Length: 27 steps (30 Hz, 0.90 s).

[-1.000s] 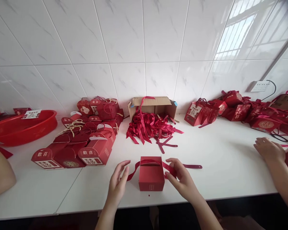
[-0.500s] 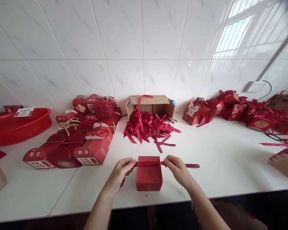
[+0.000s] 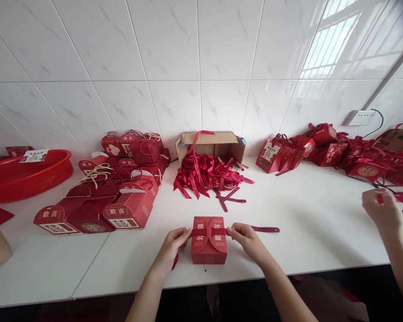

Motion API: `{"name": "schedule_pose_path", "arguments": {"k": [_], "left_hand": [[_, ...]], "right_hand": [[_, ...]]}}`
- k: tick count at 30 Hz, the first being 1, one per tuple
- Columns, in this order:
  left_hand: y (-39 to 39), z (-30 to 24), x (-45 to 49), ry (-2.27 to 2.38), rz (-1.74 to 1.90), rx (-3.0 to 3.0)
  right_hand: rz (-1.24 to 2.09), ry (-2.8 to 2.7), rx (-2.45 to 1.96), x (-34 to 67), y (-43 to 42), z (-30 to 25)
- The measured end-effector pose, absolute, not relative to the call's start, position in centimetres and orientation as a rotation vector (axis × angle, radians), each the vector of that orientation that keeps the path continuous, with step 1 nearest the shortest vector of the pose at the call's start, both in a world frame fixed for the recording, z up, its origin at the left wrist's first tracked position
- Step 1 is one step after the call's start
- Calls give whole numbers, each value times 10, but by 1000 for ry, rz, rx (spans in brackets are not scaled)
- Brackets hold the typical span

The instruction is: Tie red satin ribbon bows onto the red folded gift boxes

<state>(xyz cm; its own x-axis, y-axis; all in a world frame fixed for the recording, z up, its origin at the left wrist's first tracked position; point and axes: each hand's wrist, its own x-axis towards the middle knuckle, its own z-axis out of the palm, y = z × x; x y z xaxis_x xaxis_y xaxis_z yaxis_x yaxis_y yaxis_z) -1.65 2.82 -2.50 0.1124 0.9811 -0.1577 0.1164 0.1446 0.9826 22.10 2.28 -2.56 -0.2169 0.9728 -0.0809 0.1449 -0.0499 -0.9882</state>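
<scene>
A red gift box (image 3: pixel 208 255) sits near the table's front edge with its two rounded, printed flaps folded over the top. A red ribbon (image 3: pixel 199 232) runs through slots in the flaps and out at both sides. My left hand (image 3: pixel 173 246) pinches the ribbon at the box's left side, its loose end hanging below my fingers. At the right side, my right hand (image 3: pixel 243 236) grips the ribbon's other end between thumb and fingers. A dark red strap (image 3: pixel 267 229) with a hole in its end lies just behind my right hand.
Behind the box, a cardboard carton (image 3: pixel 212 137) spills a heap of red ribbons (image 3: pixel 204 174). Several finished boxes (image 3: pixel 127 214) stand at left beside a red basin (image 3: pixel 53 174). More boxes (image 3: pixel 366 170) are piled at right. Another person's hand (image 3: pixel 383 212) is raised at far right.
The box's flaps have folded down over its top, where its open inside showed before. Both hands still hold the ribbon. The other person's hand at right has lifted and moved left.
</scene>
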Motion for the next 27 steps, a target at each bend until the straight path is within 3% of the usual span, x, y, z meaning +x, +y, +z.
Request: {"name": "schedule_pose_path", "arguments": {"k": [10,18,27], "left_hand": [[30,-32,-24,1307,938,1357],[-2,-24,-37,1699,1204,1536],[-29,-23,-23,1589,763,1612]], "right_hand": [[1237,-1535,-1271,223,24,-38],[637,-1194,-1382,221,0,-35],[1586,-886,-1243,191,-33,-53]]}}
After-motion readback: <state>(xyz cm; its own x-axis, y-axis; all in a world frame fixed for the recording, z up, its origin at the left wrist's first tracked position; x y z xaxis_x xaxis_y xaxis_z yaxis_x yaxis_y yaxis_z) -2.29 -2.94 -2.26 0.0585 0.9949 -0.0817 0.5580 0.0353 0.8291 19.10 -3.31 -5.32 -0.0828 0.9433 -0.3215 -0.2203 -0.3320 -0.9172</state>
